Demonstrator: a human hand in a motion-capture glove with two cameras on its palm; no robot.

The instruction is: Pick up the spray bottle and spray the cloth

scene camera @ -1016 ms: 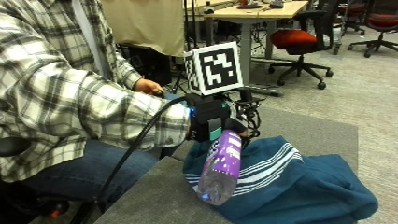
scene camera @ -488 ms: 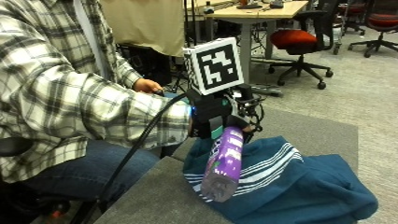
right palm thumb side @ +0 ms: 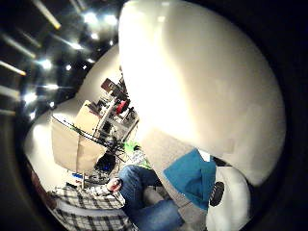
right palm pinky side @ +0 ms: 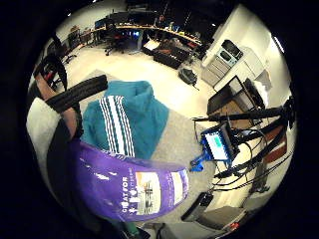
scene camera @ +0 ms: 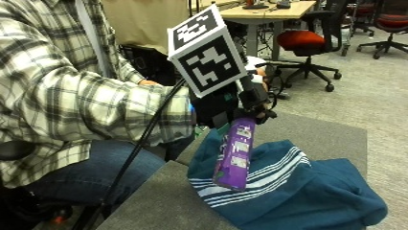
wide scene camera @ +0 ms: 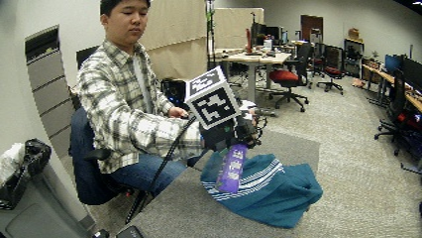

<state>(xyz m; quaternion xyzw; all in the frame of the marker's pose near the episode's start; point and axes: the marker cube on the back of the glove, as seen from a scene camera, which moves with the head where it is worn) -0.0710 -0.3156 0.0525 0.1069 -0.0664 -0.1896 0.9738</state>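
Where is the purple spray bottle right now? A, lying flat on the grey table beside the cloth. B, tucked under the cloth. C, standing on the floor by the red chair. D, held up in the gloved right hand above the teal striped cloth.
D: the gloved right hand grips the top of the purple spray bottle, which hangs tilted above the teal striped cloth on the grey table.

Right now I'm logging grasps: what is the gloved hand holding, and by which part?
The right hand holds the purple spray bottle by its top end, body hanging over the teal cloth.
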